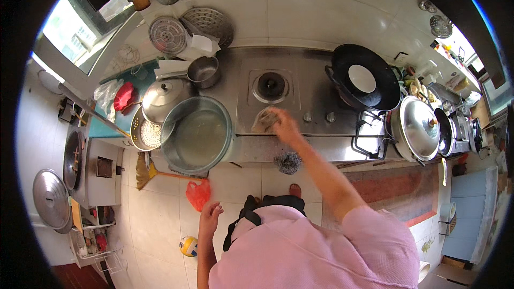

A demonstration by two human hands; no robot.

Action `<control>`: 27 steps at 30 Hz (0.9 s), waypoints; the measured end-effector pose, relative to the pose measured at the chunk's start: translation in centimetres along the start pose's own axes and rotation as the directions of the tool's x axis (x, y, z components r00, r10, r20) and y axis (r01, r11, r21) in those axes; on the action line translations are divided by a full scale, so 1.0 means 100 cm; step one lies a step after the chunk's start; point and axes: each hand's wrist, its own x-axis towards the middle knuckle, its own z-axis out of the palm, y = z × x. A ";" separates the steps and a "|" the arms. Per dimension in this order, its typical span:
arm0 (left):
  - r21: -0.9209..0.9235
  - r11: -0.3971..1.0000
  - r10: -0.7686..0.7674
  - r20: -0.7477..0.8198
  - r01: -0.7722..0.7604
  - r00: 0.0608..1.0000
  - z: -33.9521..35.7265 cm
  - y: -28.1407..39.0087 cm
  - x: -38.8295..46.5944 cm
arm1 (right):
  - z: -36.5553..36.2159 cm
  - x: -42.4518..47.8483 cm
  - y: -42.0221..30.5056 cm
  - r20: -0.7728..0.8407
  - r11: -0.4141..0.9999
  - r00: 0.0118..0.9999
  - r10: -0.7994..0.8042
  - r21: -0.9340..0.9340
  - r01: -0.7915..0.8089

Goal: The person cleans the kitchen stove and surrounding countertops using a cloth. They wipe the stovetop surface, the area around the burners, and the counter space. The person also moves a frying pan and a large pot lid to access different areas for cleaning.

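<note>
My right hand [286,126] presses a wet-looking cloth [265,120] onto the front of the stainless steel stove top [309,84]. Just beyond the cloth lies a round gas burner [272,85] without a pan support over it. Two control knobs [318,117] sit to the right of the hand. A steel wool scrubber [288,163] is at the counter's front edge, below my right forearm. My left hand [211,213] hangs low at my side with its fingers loosely curled, and I see nothing held in it.
A large basin of cloudy water [195,136] stands left of the stove, its rim over the counter edge. A black wok [341,64] with a white bowl [362,78] is on the right. A pan support [367,134] leans near a lidded pan [417,128]. A ball [188,246] lies on the floor.
</note>
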 end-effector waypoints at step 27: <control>-0.479 0.857 -0.169 0.083 0.188 0.982 0.146 -0.061 0.040 | 0.064 0.128 0.103 0.279 0.993 0.960 -0.009 -0.111 0.042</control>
